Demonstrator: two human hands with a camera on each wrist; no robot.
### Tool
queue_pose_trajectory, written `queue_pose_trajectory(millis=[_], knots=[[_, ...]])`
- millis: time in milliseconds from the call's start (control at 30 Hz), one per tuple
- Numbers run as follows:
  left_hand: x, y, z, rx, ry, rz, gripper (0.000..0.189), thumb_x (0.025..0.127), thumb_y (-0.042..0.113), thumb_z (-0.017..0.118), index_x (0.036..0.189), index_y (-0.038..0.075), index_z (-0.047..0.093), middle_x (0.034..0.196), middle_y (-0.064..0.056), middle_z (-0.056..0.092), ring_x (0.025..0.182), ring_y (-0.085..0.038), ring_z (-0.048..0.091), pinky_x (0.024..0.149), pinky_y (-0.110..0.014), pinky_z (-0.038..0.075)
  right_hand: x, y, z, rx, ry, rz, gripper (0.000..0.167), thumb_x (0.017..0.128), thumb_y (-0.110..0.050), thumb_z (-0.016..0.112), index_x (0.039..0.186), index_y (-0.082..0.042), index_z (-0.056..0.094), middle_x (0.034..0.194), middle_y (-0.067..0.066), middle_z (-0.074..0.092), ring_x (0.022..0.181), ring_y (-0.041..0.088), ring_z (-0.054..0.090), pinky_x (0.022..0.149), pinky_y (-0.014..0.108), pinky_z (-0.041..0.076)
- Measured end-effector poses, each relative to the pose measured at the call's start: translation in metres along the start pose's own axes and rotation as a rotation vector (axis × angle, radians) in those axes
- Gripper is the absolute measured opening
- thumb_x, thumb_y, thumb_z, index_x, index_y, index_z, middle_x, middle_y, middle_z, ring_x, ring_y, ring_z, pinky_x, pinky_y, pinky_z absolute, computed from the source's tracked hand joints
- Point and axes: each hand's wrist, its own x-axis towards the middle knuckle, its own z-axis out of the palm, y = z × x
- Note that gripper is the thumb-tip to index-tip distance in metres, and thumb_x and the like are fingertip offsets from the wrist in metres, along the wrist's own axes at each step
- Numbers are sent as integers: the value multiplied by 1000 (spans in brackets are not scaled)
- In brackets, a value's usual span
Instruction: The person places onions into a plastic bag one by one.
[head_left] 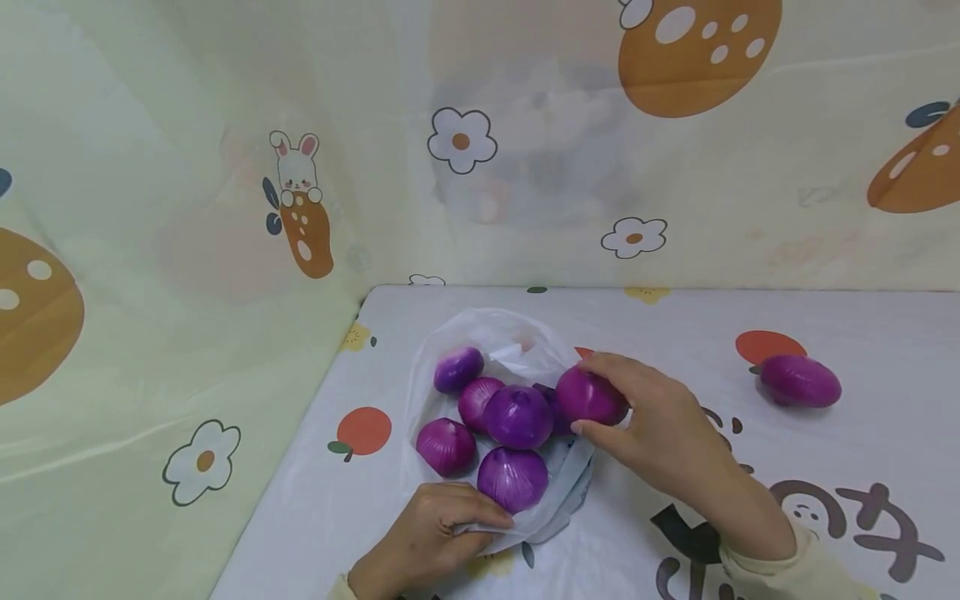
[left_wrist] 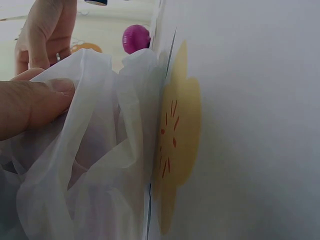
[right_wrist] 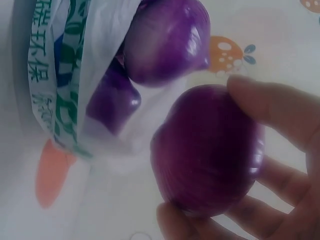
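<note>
A red onion [head_left: 588, 396] is gripped between the thumb and fingers of my right hand [head_left: 660, 425], at the right rim of a white plastic bag [head_left: 517, 325]. The right wrist view shows this held onion [right_wrist: 210, 150] close up, beside the bag's green-printed side [right_wrist: 67, 75]. My left hand [head_left: 442, 529] pinches the bag's near edge between thumb and fingers; the thumb [left_wrist: 62, 85] shows over the film in the left wrist view. Inside the bag lie several red onions, among them a large middle one [head_left: 517, 417] and one near the front [head_left: 513, 479].
Another red onion [head_left: 799, 381] lies on the printed white tablecloth [head_left: 300, 533] at the right. Patterned curtains [head_left: 525, 208] with flowers, carrots and a rabbit hang behind and to the left of the table.
</note>
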Motion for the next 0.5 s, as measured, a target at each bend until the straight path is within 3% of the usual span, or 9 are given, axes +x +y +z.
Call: queue_pose_trajectory(millis=[300, 500], knots=[[0, 0, 0, 0, -3, -8, 29, 79, -11, 77, 100, 8, 81, 95, -2, 80, 92, -5, 74, 85, -15, 57, 1, -6, 10, 9, -39, 0, 60, 73, -15, 95, 127, -10, 69, 121, 7, 73, 106, 29, 70, 84, 49, 63], [1, -1, 0, -5, 0, -2, 29, 78, -12, 76, 100, 7, 80, 95, -2, 80, 91, -6, 74, 85, -15, 57, 2, -7, 13, 3, -31, -8, 61, 74, -16, 95, 128, -9, 69, 121, 7, 73, 105, 30, 70, 84, 50, 62]])
